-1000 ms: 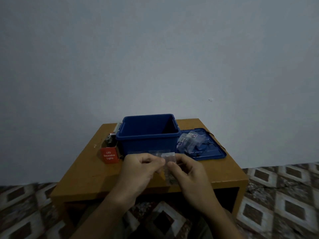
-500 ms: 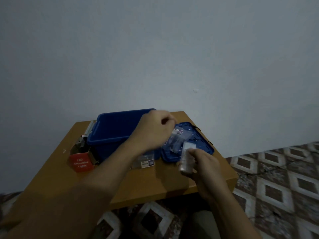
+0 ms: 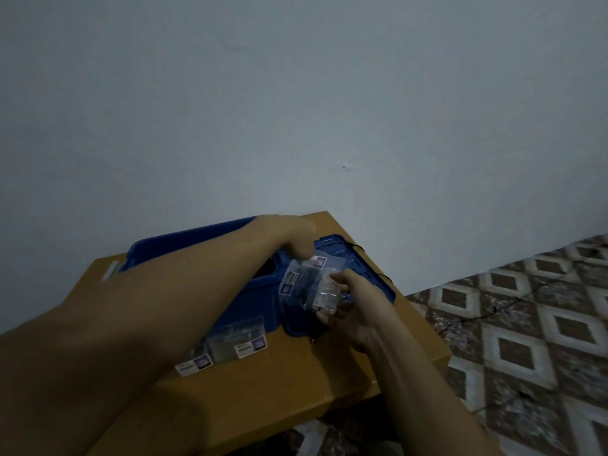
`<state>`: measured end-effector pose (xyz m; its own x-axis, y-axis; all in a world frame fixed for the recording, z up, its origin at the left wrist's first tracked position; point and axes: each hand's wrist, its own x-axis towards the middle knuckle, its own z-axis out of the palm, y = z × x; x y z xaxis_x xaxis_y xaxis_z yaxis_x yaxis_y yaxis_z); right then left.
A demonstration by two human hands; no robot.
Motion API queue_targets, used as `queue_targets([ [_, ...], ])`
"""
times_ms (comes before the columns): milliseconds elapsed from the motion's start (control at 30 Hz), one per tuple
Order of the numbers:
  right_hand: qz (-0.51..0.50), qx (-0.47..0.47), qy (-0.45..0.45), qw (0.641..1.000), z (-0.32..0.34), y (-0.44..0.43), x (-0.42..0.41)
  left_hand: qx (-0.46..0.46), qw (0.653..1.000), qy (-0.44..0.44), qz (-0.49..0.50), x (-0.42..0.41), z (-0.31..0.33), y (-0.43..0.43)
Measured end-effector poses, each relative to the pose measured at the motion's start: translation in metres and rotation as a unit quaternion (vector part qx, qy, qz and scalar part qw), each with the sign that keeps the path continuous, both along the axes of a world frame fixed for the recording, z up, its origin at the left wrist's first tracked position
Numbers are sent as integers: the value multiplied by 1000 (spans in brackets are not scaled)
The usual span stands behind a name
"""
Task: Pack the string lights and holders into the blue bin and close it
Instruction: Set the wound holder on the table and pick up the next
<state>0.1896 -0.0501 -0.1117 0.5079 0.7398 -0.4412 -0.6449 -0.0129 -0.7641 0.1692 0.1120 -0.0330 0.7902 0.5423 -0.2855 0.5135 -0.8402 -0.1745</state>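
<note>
Now R hand (image 3: 355,304) grips clear packets (image 3: 297,286) over blue lid (image 3: 358,261); L hand (image 3: 289,232) grip can't tell.

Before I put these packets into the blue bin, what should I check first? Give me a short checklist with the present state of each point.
1. Blue bin is open: ok. Its lid lies on the table at the bin's right side.
2. Right hand holds its clear packet: ok, the fingers curl round it.
3. Left hand grips the bundle of packets above the lid: cannot tell, its fingers are blurred.
4. Room inside the bin: cannot tell, the left forearm covers the opening.
5. Everything gathered: not ok, two packets lie on the table in front of the bin.
</note>
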Motion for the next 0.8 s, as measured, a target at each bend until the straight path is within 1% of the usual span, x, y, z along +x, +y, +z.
queue_targets([
  [133, 7, -6, 1, 1000, -6, 9, 7, 2, 998, 57, 10, 9, -9, 0],
  [267, 10, -11, -4, 1000, -10, 15, 8, 28, 994, 102, 32, 13, -15, 0],
  [400, 6, -19, -12, 1000, -10, 19, 5, 44, 989, 139, 22, 11, -17, 0],
  [667, 3, -23, -27, 999, -6, 24, 0, 31, 992, 121, -11, 8, -18, 3],
  [800, -1, -23, -47, 999, -2, 23, -1, -18, 996, 82, -23, 2, -12, 6],
])
